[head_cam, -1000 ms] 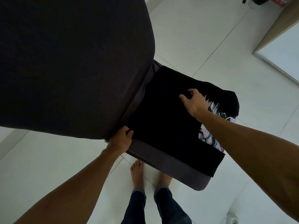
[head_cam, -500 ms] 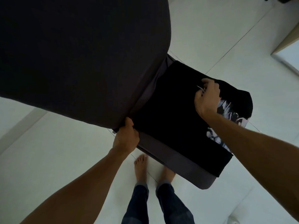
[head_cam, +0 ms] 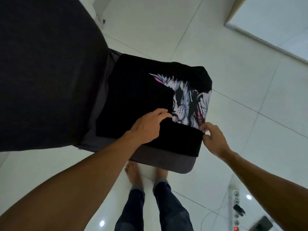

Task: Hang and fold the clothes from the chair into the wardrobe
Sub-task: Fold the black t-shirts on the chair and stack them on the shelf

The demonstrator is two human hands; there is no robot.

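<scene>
A black T-shirt [head_cam: 138,95] with a white and pink print lies partly folded on the seat of a dark grey chair [head_cam: 166,160]. Its near edge is turned up into a black band across the front. My left hand [head_cam: 148,125] holds the left end of that band, fingers curled over its fold. At the band's right corner, my right hand [head_cam: 211,137] pinches the cloth between thumb and fingers. The chair's tall backrest [head_cam: 46,72] fills the left of the view.
White tiled floor surrounds the chair. My bare feet [head_cam: 133,174] stand just in front of the seat. A white power strip [head_cam: 234,204] with plugs and cables lies on the floor at the lower right. A pale wall or door edge [head_cam: 266,17] shows at the top right.
Both hands moved to the shirt's near edge: the left left the seat's back corner, the right left the shirt's middle. The near edge is now folded up and more print shows.
</scene>
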